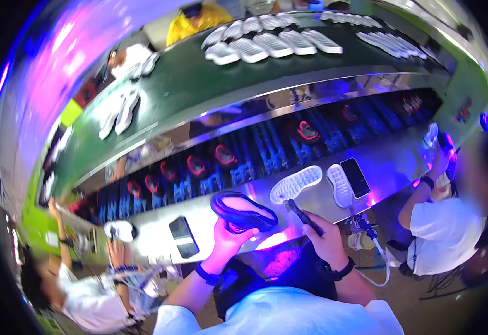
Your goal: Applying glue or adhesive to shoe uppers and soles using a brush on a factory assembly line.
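head view: the left hand (231,239) grips a dark shoe part (244,211), held up at the near edge of the metal bench (153,226), pale face visible. the right hand (326,241) is closed around a slim dark tool (304,216), tip near one white sole (297,183). a second sole (340,185) lies beside a black-screened phone (355,177), right of the first.

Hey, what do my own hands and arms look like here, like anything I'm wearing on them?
Your left hand and right hand are ungloved. A dark left wristband and dark right wristband circle the wrists; their details are too small to tell. The forearms are bare below short, pale sleeves.
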Available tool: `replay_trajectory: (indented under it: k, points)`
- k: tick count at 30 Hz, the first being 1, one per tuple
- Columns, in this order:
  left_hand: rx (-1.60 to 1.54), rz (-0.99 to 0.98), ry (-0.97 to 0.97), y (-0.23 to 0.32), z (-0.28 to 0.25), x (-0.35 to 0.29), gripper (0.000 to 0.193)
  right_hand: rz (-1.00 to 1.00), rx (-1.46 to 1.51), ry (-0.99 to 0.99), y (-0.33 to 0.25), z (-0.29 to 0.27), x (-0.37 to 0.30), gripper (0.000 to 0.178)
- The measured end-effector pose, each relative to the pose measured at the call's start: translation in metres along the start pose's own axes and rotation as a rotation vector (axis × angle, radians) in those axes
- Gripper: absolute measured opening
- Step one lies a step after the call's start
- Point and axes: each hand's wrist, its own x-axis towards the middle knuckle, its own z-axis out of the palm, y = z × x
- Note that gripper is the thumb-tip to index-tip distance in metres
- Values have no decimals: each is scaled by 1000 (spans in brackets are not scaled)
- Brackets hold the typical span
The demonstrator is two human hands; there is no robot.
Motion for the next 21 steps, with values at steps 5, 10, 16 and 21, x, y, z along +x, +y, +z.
replay_trajectory:
  k: [5,10,16,21]
  points:
    - [405,896,63,12,-22,-39,59,122,-26,-185,-56,11,-21,42]
    - [590,1056,-39,29,-38,-65,45,-128,-195,-234,-76,23,-23,42]
    - [707,1109,-47,34,-46,-83,42,-108,-234,-257,-89,35,-19,41]
    - [747,1110,-53,28,-49,-84,40,-97,-188,-303,-75,36,-36,42]
